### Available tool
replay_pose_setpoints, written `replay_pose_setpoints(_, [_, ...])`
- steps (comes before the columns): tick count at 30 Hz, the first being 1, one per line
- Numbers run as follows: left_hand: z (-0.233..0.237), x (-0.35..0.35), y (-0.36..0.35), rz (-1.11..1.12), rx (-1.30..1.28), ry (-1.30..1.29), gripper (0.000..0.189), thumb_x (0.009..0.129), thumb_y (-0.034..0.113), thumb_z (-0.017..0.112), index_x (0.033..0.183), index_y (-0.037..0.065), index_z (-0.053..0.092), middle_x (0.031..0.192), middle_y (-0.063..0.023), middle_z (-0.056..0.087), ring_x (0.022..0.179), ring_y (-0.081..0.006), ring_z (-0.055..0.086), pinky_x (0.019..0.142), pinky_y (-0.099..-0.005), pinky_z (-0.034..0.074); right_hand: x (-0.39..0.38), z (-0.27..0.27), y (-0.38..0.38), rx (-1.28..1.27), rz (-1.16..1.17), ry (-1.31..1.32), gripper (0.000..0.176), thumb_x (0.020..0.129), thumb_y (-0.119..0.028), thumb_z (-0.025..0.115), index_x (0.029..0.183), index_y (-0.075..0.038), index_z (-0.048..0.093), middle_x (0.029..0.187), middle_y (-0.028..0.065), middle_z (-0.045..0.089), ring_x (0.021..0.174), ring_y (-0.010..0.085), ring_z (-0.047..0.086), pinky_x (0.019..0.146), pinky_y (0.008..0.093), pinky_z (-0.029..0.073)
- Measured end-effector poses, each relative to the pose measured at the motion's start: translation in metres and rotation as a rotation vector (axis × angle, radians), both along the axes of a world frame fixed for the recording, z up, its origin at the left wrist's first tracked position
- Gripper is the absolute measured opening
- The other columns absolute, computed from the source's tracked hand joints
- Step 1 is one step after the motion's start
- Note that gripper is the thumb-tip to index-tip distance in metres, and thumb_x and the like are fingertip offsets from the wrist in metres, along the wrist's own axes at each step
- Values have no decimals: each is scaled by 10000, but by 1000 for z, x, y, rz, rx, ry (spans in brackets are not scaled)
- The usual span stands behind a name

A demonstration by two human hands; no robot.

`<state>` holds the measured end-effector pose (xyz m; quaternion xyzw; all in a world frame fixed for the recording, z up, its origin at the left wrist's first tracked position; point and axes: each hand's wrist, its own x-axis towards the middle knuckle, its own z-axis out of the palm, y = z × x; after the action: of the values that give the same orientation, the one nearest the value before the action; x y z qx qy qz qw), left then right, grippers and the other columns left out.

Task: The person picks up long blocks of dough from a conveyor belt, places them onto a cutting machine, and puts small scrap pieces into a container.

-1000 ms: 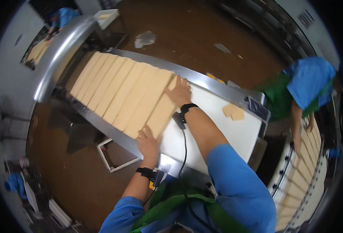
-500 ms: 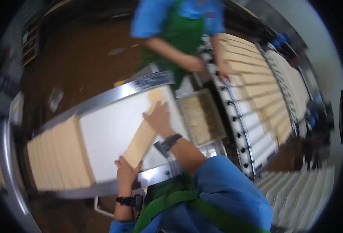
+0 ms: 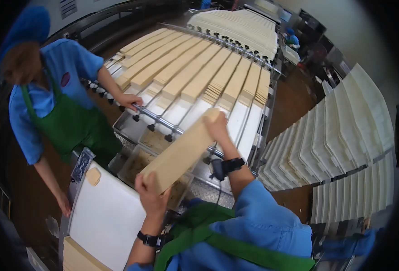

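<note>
A long, flat stack of pale dough strips (image 3: pixel 181 149) hangs tilted between my two hands, above bins of scraps. My left hand (image 3: pixel 153 194) grips its near, lower end. At the far, upper end my right hand (image 3: pixel 216 126) is closed on the same stack, close to the metal rail (image 3: pixel 163 121) of the conveyor. Beyond the rail, several rows of similar strips (image 3: pixel 195 67) lie side by side between thin dividers. A small round dough piece (image 3: pixel 93 176) rests on the white board (image 3: pixel 107 212) at the left.
A co-worker (image 3: pixel 68 99) in a green apron stands at the left, one hand (image 3: pixel 129 101) on the rail. Bins (image 3: pixel 134 169) of dough scraps sit below the stack. Stacked white trays (image 3: pixel 326 131) rise at the right. Another dough stack (image 3: pixel 79 257) is at the lower left.
The view has turned right, toward the conveyor. Both my hands have lifted the dough off the white board and carried it over the bins to the rail.
</note>
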<state>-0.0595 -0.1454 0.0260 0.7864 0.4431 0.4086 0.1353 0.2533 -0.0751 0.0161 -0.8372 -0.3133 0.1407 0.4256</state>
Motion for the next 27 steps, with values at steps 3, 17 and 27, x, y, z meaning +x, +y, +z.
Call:
replay_pose_setpoints(3, [-4,59,10,-356,274,51,524,703,64,699,1198,122,536,1210,-161,409,959,-327,533,793,-359,494,102,12,-34,-86,-72,236,811,751,-428,640,1264,105,310,1183,319,465,971,422,593,546,474,570])
replay_pose_setpoints(17, [-28,252,2,-1354,0,359,362,814,99,539,1173,143,523,1192,-112,445,833,-241,631,649,-326,543,296,-21,-50,-708,197,-322,558,887,-423,318,1172,-4,553,1252,237,521,1211,406,399,1038,521,218])
replay_pose_setpoints(27, [-46,309,25,-1315,-147,512,337,844,80,496,1176,134,474,1276,-141,434,825,-307,636,637,-391,540,354,-48,-18,-526,31,-297,552,874,-358,381,1293,-6,458,1338,224,453,1263,407,374,1056,526,207])
